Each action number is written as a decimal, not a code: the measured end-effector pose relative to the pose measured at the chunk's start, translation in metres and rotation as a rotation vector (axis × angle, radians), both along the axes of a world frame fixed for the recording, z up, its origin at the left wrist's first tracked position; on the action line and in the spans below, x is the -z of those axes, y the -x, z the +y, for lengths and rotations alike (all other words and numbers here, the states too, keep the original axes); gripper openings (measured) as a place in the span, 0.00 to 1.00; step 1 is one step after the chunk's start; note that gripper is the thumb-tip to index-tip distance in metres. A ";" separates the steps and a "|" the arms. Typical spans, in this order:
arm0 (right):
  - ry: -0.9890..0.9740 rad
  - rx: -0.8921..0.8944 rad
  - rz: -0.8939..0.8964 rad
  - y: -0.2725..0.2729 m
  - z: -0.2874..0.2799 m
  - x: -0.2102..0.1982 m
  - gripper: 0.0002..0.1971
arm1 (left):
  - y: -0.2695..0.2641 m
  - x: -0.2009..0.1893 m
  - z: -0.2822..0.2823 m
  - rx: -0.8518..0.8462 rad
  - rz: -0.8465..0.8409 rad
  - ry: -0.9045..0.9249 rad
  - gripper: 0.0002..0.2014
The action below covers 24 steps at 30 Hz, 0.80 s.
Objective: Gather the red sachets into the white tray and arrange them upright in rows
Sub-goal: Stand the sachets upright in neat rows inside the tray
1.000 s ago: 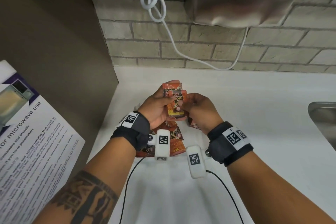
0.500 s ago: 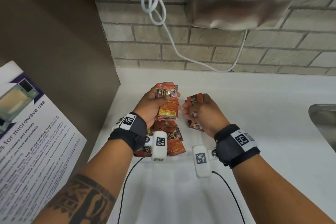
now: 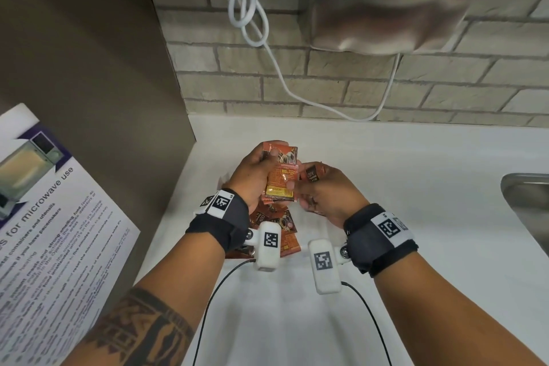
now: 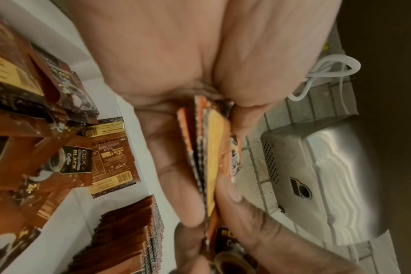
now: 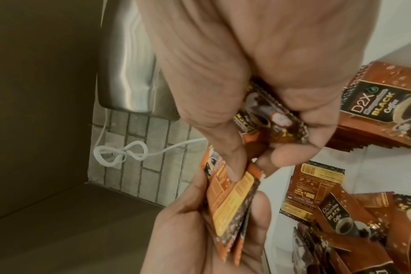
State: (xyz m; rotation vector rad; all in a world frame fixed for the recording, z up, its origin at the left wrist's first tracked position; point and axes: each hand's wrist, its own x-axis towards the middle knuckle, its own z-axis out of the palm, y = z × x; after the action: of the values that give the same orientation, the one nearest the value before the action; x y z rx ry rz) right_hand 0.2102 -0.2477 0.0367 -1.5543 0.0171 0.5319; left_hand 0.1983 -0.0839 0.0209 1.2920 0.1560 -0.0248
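Left hand (image 3: 252, 175) gripping a small stack of sachets (image 3: 281, 175), fingers curled round it, raised above the white worktop (image 3: 401, 187). Right hand (image 3: 326, 196) just beside, pinching one sachet (image 3: 312, 175). Loose sachets (image 3: 285, 232) heaped beneath the wrists. Brown panel (image 3: 104, 68) close at left, brick wall (image 3: 297, 86) behind, hand dryer (image 3: 395, 0) overhead, sink rim (image 3: 523, 202) far right.

Both forearms reaching forward side by side, black bands on the wrists, left hand (image 3: 255, 175) raised with fingers and thumb curled round a small stack of sachets (image 3: 280, 178), right hand (image 3: 329, 196) close beside it, fingers curled, pinching one sachet (image 3: 313, 174), fingertip touching the stack
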 end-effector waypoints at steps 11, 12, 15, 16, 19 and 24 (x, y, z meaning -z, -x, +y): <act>0.381 0.193 -0.762 -0.001 -0.003 -0.006 0.08 | -0.005 0.004 0.007 -0.087 -0.020 -0.365 0.20; 0.437 0.101 -0.846 0.001 0.000 -0.003 0.08 | -0.005 0.003 0.005 -0.064 -0.023 -0.333 0.20; 0.437 -0.050 -0.780 0.003 0.005 0.010 0.10 | -0.003 -0.002 -0.001 -0.012 -0.003 -0.213 0.15; 0.412 -0.044 -0.721 0.002 0.005 0.013 0.11 | -0.002 -0.003 -0.001 -0.008 0.007 -0.183 0.13; 0.331 -0.012 -0.616 0.000 0.003 0.014 0.14 | -0.003 0.000 0.002 0.004 -0.009 -0.193 0.11; 0.205 0.036 -0.551 -0.004 0.001 0.007 0.22 | -0.004 0.006 0.007 0.014 -0.033 -0.275 0.05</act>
State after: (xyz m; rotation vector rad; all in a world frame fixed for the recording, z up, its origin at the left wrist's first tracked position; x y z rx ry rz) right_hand 0.2143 -0.2470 0.0293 -1.8536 -0.3301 0.0603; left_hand 0.2027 -0.0771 0.0152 1.5667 0.1247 0.0060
